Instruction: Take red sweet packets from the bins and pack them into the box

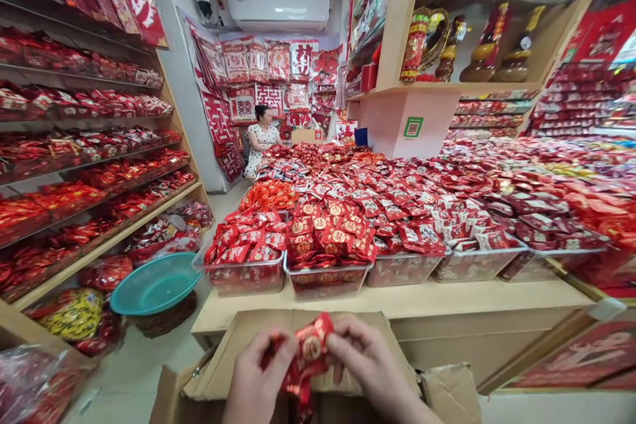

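Two hands (263, 371) (365, 358), red packets (312, 348), one box (450, 394).

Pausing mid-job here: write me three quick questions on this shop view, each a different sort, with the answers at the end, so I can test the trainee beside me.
1. The red packet is held over which item? A) teal basin B) cardboard box C) glass shelf
2. True or false: the left hand and right hand both touch it.
3. Fill in: the person at the back wears white with black ____.

Key: 1 B; 2 true; 3 dots.
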A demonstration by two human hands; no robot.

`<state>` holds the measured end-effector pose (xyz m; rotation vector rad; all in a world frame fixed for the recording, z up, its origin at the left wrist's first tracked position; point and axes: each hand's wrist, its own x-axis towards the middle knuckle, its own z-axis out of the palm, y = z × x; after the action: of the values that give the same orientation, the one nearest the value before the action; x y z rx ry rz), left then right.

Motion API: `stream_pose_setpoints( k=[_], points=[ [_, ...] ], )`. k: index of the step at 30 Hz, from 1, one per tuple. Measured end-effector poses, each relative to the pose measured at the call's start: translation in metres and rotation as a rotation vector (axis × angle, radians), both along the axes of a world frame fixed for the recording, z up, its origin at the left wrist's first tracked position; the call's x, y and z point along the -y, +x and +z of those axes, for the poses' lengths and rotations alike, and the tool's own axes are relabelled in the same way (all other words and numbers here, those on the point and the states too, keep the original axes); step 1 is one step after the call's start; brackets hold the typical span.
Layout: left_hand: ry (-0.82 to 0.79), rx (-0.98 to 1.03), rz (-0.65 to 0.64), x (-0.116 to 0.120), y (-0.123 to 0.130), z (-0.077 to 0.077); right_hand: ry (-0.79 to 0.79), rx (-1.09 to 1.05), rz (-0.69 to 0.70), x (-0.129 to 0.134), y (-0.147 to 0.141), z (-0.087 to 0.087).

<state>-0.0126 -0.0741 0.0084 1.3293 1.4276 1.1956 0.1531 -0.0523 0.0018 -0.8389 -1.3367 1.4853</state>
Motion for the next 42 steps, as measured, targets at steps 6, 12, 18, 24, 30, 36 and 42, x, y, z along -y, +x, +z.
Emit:
stream_pose_setpoints(
  k=[6, 12, 18, 24, 30, 36, 42],
  points=[
    [-0.061, 0.327, -0.124, -0.022, 0.022, 0.009, -0.141, -0.155, -0.117, -0.02, 0.008, 0.005],
    [0.008, 0.262, -0.126, -0.036, 0.023, -0.006, 0.042, -0.067, -0.153, -0.022, 0.008, 0.0],
    [0.02, 0.278, -0.249, -0.035, 0.017, -0.003, 0.493, 0.029, -0.261, -0.032, 0.027, -0.002],
    [0.158, 0.003, -0.245, -0.037, 0.02, 0.005, 0.381, 0.074, -0.184, -0.03, 0.032, -0.005],
    [0.244, -0.17, -0.2, -0.039, 0.017, -0.004, 0.024, -0.169, -0.099, -0.032, 0.018, -0.009],
    [0.163, 0.161, -0.14, -0.044, 0.009, -0.018, 0.023, -0.114, 0.016, -0.047, 0.016, 0.015],
    [-0.047, 0.335, -0.273, -0.048, 0.015, -0.009, 0.027, -0.067, -0.028, -0.054, 0.001, 0.007]
  ],
)
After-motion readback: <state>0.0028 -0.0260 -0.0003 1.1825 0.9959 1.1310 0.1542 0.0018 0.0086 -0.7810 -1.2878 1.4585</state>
